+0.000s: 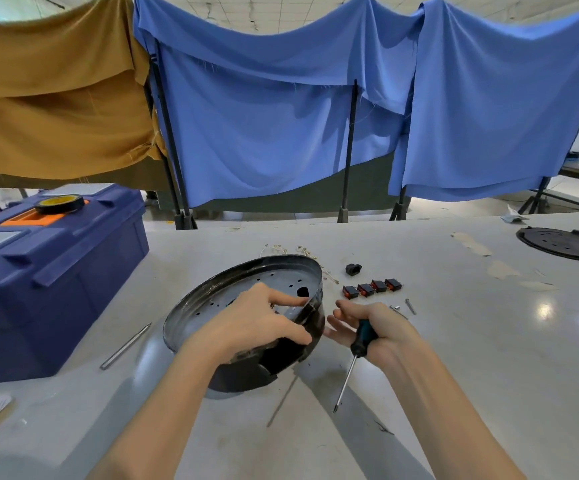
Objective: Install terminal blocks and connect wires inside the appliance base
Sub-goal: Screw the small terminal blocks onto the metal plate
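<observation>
The round black metal appliance base sits tilted on the pale grey table, and the left hand grips its right rim, thumb outside and fingers curled over the edge. Just right of the base, the right hand is closed around a blue-and-black-handled screwdriver whose shaft points down toward the person, its outstretched fingertips touching the base's wall. Beyond the base lie four small black-and-red rocker switches, thin wires with ring ends, and to its left a dark blue plastic toolbox.
</observation>
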Demonstrator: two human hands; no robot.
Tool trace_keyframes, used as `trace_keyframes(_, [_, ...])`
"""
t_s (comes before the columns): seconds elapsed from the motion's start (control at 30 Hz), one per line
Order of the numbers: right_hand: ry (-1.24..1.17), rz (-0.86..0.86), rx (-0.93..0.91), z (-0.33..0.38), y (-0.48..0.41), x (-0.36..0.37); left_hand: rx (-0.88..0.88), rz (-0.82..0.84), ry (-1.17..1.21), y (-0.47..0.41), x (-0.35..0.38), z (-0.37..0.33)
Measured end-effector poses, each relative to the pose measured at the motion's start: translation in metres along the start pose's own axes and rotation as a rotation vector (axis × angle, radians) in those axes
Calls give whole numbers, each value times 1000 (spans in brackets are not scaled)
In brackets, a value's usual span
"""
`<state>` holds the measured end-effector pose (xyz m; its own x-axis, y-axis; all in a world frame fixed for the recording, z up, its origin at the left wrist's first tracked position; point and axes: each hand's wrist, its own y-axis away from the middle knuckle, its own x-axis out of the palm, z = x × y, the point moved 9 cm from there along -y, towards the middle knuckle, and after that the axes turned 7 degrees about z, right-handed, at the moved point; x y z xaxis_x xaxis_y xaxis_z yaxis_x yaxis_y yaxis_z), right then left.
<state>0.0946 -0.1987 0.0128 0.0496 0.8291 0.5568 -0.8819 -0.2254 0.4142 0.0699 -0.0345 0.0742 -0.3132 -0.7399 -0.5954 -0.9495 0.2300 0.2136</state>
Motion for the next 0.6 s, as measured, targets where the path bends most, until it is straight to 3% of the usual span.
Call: trace_keyframes(0.6, [-117,15,-106,21,11,19,78,-99,6,4,-24,-24])
